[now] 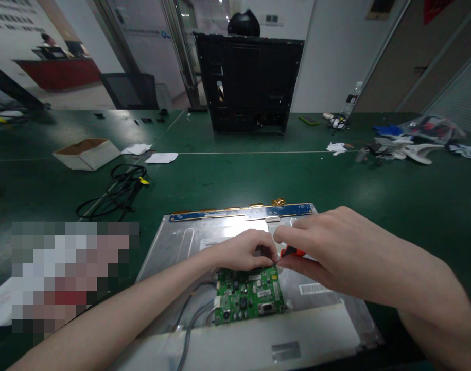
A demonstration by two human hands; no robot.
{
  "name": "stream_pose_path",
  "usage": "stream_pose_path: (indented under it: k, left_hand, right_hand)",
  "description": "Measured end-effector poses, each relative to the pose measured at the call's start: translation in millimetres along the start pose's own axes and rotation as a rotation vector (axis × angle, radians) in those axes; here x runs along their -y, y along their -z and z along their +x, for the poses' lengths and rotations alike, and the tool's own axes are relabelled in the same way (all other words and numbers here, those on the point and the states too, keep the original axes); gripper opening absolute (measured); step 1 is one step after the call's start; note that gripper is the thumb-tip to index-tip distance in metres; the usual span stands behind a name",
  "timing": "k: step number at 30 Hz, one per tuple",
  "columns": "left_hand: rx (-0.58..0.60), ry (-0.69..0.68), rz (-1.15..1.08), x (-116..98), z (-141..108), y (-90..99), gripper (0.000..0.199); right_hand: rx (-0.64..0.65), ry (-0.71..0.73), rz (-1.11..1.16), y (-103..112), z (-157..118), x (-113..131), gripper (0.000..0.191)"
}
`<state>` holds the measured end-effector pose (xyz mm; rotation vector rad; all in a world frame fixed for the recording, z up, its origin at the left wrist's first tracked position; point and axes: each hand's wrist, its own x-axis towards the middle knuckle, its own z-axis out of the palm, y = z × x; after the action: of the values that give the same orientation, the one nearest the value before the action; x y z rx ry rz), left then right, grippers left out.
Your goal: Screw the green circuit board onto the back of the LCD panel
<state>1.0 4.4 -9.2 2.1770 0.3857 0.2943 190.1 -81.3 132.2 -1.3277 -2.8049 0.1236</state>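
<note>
A green circuit board (248, 294) lies on the metal back of a display panel (158, 268). My left hand (247, 251) rests over the board's far edge, its fingers curled and pinched near the far right corner; whatever is between the fingertips is hidden. Close beside them, my right hand (316, 245) is closed around a red-and-black screwdriver (292, 251), mostly covered by the fingers. The screwdriver's tip meets the area by the same corner. Grey cables (192, 319) run off the board's left side. A narrow blue board (241, 212) lines the panel's far edge.
A black monitor housing (250, 85) stands upright at the back of the green table (220, 178). To the left are a coiled black cable (121, 188), an open box (87, 154) and papers (161, 158). Assorted parts (393, 148) and a bottle (351, 100) occupy the far right.
</note>
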Motion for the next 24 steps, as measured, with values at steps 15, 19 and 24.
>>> stream_pose_path:
  k: [15,19,24]
  left_hand:
    - [0.009,-0.029,0.033,-0.4,0.7,1.5,0.008]
    - [0.010,-0.030,0.033,0.1,0.4,1.0,0.008]
    - [0.008,-0.015,0.040,0.5,-1.2,0.0,0.009]
  right_hand:
    - [0.009,-0.011,0.030,0.5,0.5,0.3,0.011]
    - [0.029,-0.016,0.023,0.8,0.5,0.0,0.006]
    - [0.008,-0.014,-0.003,-0.5,-0.1,0.4,0.008]
